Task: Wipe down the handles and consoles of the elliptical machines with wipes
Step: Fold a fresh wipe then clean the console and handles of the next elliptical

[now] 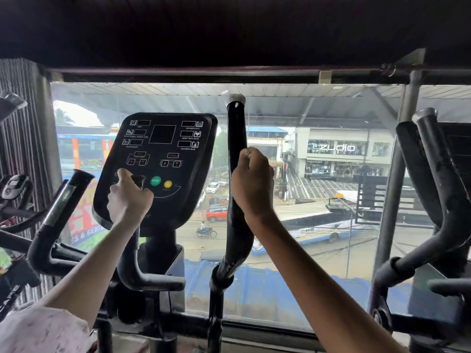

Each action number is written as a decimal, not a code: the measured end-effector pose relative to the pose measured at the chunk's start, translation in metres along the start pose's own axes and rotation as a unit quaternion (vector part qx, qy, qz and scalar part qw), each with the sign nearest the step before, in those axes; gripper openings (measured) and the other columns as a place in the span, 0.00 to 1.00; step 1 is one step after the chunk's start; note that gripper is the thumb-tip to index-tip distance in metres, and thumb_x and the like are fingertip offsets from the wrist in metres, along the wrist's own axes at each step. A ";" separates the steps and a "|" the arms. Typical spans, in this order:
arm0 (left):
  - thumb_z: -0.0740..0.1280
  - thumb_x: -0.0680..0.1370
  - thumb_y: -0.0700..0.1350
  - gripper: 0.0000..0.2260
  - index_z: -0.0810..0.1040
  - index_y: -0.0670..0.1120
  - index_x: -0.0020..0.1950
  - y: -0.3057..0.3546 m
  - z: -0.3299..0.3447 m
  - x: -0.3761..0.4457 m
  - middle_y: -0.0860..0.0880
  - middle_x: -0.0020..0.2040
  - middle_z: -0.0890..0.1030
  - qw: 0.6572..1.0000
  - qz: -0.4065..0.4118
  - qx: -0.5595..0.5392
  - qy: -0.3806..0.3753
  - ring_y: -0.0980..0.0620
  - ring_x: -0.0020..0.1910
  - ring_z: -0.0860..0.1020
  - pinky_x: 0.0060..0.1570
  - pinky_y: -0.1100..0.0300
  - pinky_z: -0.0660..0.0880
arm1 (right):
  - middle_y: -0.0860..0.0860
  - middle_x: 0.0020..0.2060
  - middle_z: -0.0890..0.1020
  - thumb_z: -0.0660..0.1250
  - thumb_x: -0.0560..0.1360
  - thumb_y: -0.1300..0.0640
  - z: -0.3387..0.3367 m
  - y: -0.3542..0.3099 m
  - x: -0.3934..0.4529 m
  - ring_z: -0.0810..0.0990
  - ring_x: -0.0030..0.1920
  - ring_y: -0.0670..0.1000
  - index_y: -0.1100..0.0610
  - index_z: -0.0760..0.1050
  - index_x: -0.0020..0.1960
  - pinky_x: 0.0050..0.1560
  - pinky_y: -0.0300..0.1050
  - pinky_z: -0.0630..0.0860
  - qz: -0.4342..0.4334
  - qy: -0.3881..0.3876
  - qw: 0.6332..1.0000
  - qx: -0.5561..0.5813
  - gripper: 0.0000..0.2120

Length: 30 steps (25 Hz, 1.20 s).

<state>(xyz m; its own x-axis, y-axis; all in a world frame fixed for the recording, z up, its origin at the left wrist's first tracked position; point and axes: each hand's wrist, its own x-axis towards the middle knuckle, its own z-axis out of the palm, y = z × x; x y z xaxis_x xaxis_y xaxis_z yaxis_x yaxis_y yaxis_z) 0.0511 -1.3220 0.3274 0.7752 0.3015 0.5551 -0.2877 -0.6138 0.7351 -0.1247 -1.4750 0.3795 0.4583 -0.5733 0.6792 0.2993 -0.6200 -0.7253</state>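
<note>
The right hand (252, 184) is wrapped around the tall black handle (237, 138) just right of the elliptical's console (163, 149), gripping it about halfway up. The left hand (128, 197) is curled around a shorter black grip (139, 180) in front of the console's lower left (no wipe visible in either hand).

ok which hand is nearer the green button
Left. The left hand is just left of the green button on the console; the right hand grips the tall handle.

Open gap between console (163, 159) and right handle (237, 154).
</note>
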 end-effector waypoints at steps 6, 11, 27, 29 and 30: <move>0.65 0.74 0.38 0.14 0.67 0.45 0.58 0.001 -0.001 -0.002 0.43 0.44 0.72 1.000 -0.003 0.001 0.002 0.37 0.44 0.74 0.41 0.49 0.70 | 0.52 0.33 0.76 0.50 0.79 0.48 -0.015 0.031 -0.026 0.73 0.37 0.54 0.55 0.72 0.40 0.41 0.52 0.68 -0.011 -0.051 0.996 0.077 0.18; 0.65 0.73 0.37 0.15 0.67 0.45 0.58 0.002 -0.003 -0.001 0.43 0.43 0.72 1.000 -0.004 -0.004 -0.006 0.40 0.42 0.72 0.41 0.49 0.70 | 0.58 0.37 0.78 0.53 0.79 0.54 0.006 0.008 0.044 0.73 0.39 0.55 0.61 0.68 0.35 0.39 0.53 0.71 0.104 -0.030 0.989 0.099 0.17; 0.65 0.73 0.38 0.17 0.68 0.46 0.60 0.001 -0.001 0.000 0.42 0.44 0.73 1.000 -0.007 -0.012 -0.009 0.40 0.43 0.72 0.42 0.49 0.68 | 0.53 0.32 0.70 0.56 0.79 0.66 0.013 -0.025 0.095 0.70 0.39 0.54 0.56 0.64 0.33 0.40 0.47 0.64 0.076 -0.022 0.995 0.059 0.16; 0.65 0.73 0.38 0.16 0.68 0.46 0.60 0.001 -0.001 0.000 0.42 0.44 0.73 1.000 -0.006 -0.010 -0.009 0.40 0.42 0.71 0.42 0.49 0.68 | 0.58 0.40 0.78 0.56 0.82 0.63 0.018 -0.031 0.098 0.76 0.45 0.58 0.59 0.71 0.40 0.43 0.47 0.66 0.027 -0.003 0.999 -0.030 0.12; 0.65 0.73 0.38 0.16 0.68 0.46 0.60 0.001 -0.001 0.000 0.43 0.44 0.73 1.000 -0.005 -0.009 -0.010 0.40 0.42 0.71 0.42 0.49 0.67 | 0.60 0.47 0.81 0.56 0.83 0.61 0.017 -0.031 0.088 0.79 0.48 0.61 0.62 0.74 0.47 0.44 0.47 0.67 -0.008 0.003 0.997 -0.076 0.11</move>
<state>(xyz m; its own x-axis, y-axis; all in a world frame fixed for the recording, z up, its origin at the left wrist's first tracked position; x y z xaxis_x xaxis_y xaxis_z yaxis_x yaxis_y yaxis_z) 0.0500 -1.3218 0.3290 0.7890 0.2936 0.5398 -0.2897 -0.5969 0.7482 -0.0788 -1.4971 0.4601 0.4488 -0.5662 0.6914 0.1762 -0.7024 -0.6896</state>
